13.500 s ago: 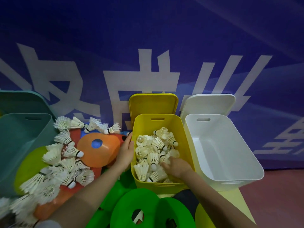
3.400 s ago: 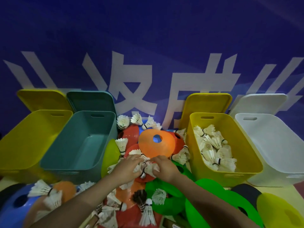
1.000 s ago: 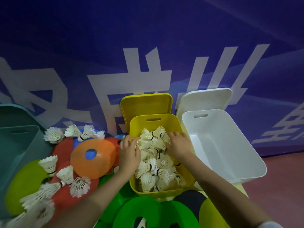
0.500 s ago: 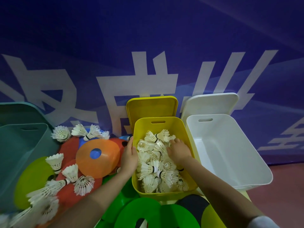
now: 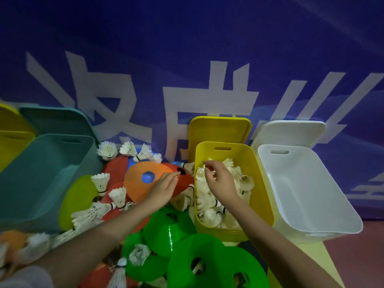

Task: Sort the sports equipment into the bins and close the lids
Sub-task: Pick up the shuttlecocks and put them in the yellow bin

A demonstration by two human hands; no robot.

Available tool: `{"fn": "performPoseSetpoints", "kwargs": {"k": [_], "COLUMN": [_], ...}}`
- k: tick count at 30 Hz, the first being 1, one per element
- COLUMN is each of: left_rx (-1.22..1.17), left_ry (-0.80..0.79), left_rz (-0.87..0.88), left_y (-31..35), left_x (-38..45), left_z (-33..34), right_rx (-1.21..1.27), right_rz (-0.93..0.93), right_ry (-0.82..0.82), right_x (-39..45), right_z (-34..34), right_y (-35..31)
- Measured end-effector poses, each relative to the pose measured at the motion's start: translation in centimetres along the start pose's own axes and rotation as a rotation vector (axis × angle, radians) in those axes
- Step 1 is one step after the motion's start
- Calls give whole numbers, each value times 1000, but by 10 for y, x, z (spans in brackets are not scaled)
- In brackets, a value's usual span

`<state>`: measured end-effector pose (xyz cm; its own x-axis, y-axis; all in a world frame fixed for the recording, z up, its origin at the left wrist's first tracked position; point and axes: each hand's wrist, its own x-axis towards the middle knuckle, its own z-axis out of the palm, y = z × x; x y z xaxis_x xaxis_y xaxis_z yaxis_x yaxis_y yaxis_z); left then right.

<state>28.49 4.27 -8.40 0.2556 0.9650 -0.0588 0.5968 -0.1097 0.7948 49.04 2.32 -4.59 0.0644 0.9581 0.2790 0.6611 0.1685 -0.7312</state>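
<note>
- Head view puts our right hand (image 5: 220,181) above the yellow bin (image 5: 264,192), which stands between the cone pile and the white bin (image 5: 324,204) and is already heaped with shuttlecocks (image 5: 209,215) — our worry is that more dropped on the heap could roll over the rim, or stand too high for the yellow lid (image 5: 218,129) to close.
- Loose shuttlecocks (image 5: 118,194) lie tangled among the cones; a hasty grab could crush feathers or scatter them off the table's near edge.
- Our left hand (image 5: 164,190) is released, fingers straight, fingertips (image 5: 176,174) resting on the orange cone (image 5: 137,183).
- Our right hand's fingers are loosely curled over the heap — we cannot tell whether they pinch a shuttlecock.
</note>
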Motion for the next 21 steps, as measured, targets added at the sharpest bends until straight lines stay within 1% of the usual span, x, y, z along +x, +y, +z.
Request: {"fn": "performPoseSetpoints", "kwargs": {"k": [2,5,7,8,10,13,16,19,21], "left_rx": [75,181,239,262,278,301,292,273,286], "left_ry": [60,168,207,202,167,82,-7,-76,-119], "left_rz": [17,3,-56,-100,-186,-249,-250,-192,-173], "left_y": [-26,-66,-91,-103,-124,-149,-160,-170,-178], "left_x": [-6,-18,-26,-30,-35,-34,-28,-19,-15], "left_z": [-31,-72,-93,-100,-111,-119,-123,-123,-120], "right_rx": [33,53,15,-19,-94,-221,-371,-427,-475], "right_rz": [-21,4,40,54,48,46,30,53,82], "right_ry": [-29,-122,-235,-305,-430,-542,-521,-473,-483], "right_x": [3,3,-4,-10,-26,-49,-63,-70,-69], "right_z": [22,65,95,111,143,183,214,240,253], "right_y": [-23,-51,-64,-67,-71,-76,-81,-87,-88]}}
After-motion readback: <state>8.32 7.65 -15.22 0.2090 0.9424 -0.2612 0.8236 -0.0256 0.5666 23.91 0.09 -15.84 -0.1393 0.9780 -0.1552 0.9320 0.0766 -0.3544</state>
